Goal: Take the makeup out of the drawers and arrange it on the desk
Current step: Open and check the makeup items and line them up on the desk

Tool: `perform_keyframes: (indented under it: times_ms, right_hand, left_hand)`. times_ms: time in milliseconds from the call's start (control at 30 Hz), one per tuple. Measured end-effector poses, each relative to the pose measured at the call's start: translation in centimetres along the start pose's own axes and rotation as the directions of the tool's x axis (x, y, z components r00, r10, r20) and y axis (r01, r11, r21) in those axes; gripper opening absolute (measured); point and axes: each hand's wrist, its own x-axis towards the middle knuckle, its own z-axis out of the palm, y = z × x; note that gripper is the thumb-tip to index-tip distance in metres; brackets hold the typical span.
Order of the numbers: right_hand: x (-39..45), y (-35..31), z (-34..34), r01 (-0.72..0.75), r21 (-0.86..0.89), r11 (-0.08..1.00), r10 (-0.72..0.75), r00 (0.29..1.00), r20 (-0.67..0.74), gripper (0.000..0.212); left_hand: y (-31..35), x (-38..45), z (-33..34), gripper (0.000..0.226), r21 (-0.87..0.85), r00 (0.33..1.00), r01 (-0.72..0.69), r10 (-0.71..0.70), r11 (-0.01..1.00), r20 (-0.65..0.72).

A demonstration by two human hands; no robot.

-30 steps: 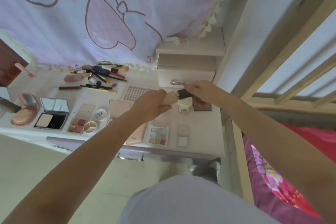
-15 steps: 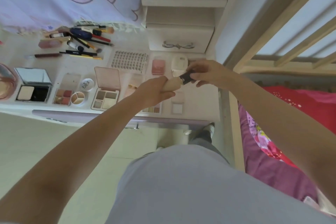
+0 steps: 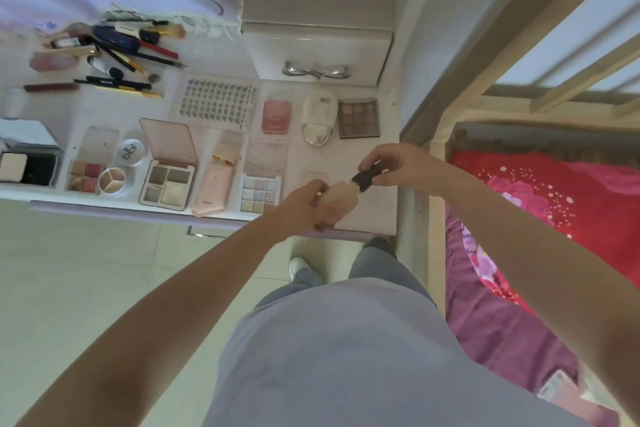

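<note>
From the head view, the left hand (image 3: 311, 204) wraps a beige rounded foundation bottle (image 3: 341, 196) above the white desk's (image 3: 374, 215) front right corner, while the right hand (image 3: 398, 166) pinches its black cap (image 3: 366, 177). If the cap comes loose, the bottle could spill or drop past the edge onto the floor. The only bare spot lies just under the hands, right of the pastel square eyeshadow palette (image 3: 259, 191).

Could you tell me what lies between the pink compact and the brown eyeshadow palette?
A white oval case lies between the pink compact and brown eyeshadow palette, head view.
</note>
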Motion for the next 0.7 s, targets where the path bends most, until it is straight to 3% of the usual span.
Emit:
perform_keyframes:
  times_ms: [67, 200, 333, 533, 700]
  right_hand:
    - [0.8, 0.2, -0.5, -0.011, -0.055, 0.998, 0.013, 0.999, 0.036, 0.036]
    - [2.5, 0.2, -1.5, -0.013, -0.189, 0.982, 0.033, 0.994, 0.1, 0.024]
    - [4.2, 0.3, -2.0, -0.004, -0.262, 0.965, 0.046, 0.987, 0.156, 0.025]
    - [5.8, 0.1, -3.1, 0.044, -0.326, 0.945, 0.037, 0.971, 0.238, 0.025]
    - [6.0, -0.4, -3.8, 0.068, -0.352, 0.933, 0.037, 0.958, 0.283, 0.023]
  left_hand:
    - [-0.1, 0.3, 1.0, 0.029, -0.121, 0.997, 0.041, -0.048, 0.992, -0.053]
    - [-0.4, 0.7, 2.9, 0.051, -0.186, 0.972, 0.098, -0.134, 0.978, -0.191]
    - [0.0, 1.2, 4.8, 0.051, -0.339, 0.93, 0.125, -0.23, 0.932, -0.288]
    - [0.7, 2.3, 7.0, 0.047, -0.175, 0.835, 0.12, -0.195, 0.977, -0.515]
    - [0.9, 2.9, 8.0, 0.048, -0.176, 0.811, 0.128, -0.205, 0.976, -0.548]
